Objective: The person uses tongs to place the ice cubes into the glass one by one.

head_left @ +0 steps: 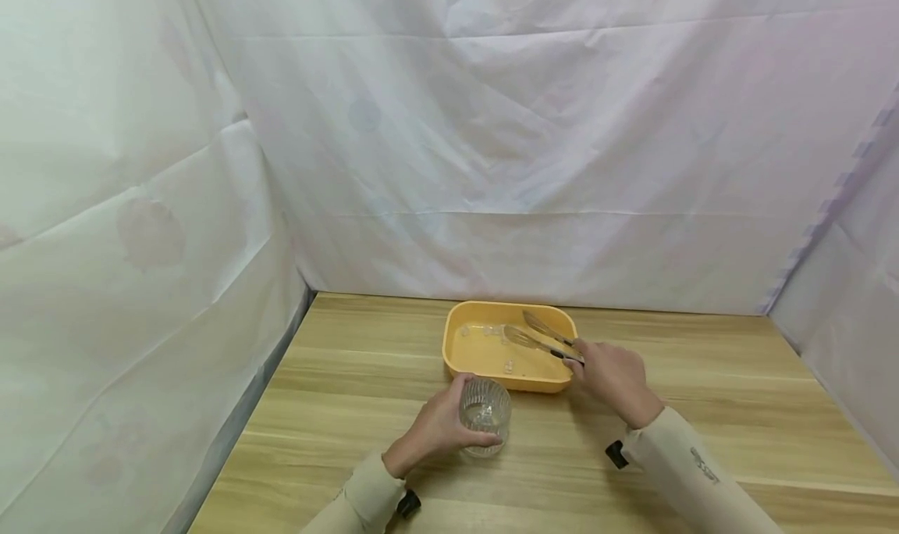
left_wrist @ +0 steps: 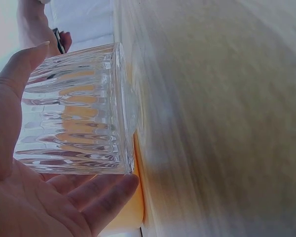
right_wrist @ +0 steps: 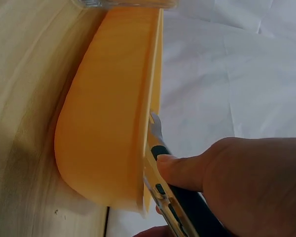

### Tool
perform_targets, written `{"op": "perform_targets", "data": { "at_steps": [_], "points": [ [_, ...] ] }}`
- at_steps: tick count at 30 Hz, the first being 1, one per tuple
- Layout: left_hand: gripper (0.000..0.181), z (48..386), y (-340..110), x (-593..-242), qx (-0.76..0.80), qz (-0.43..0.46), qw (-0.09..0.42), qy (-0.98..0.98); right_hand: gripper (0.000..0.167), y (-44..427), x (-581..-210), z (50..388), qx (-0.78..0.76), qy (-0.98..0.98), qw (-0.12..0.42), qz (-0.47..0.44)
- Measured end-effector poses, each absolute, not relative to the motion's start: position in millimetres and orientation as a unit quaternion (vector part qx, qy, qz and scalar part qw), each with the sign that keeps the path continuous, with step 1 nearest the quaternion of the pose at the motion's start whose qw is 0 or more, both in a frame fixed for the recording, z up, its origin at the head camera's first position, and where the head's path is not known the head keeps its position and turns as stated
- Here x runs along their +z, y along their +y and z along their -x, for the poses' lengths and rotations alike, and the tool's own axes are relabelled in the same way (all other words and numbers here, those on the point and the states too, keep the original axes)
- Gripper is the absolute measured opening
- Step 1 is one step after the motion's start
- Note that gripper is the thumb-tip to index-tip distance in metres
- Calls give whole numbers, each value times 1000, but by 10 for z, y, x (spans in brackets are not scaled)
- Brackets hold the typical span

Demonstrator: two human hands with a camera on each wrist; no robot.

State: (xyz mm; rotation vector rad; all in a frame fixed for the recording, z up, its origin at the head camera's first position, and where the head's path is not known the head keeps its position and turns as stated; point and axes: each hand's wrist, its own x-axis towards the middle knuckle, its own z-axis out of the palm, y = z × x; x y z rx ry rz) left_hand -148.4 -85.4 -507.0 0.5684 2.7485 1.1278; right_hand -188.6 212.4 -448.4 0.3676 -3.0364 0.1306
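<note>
A ribbed clear glass (head_left: 486,409) stands on the table just in front of the yellow tray (head_left: 467,374). My left hand (head_left: 442,425) grips its side, thumb on one side and fingers on the other, as the left wrist view also shows. My right hand (head_left: 609,372) holds metal tongs (head_left: 537,341) with dark handle grips (right_wrist: 185,195). The two tong arms are spread apart, and their heads reach over the tray's inside. Several small clear pieces, like ice cubes (head_left: 509,366), lie on the tray floor. In the right wrist view the tray wall (right_wrist: 106,113) hides the tong heads.
The wood-grain table (head_left: 337,409) runs to the white cloth (head_left: 492,128) hung behind it. More white cloth (head_left: 126,284) hangs along the left side. The tray's raised rim lies between the glass and the tong heads.
</note>
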Motion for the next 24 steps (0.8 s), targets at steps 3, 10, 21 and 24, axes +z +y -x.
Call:
{"op": "perform_targets", "data": {
  "at_steps": [3,10,21,24],
  "points": [
    [101,1488,-850,-5079,374,-187,59,906,27,2098,-4503,1944,31,-991,40,-126],
    [101,1492,-841,-5076,378,-183,61,905,21,2058,-4564,2017,17,-987,54,-147],
    [101,1493,-843,-5075,381,-182,65,904,19,1992,-4587,2068,51,-987,34,-151],
    [101,1499,-839,-5087,383,-183,66,903,19,1982,-4592,2065,45,-986,38,-157]
  ]
}}
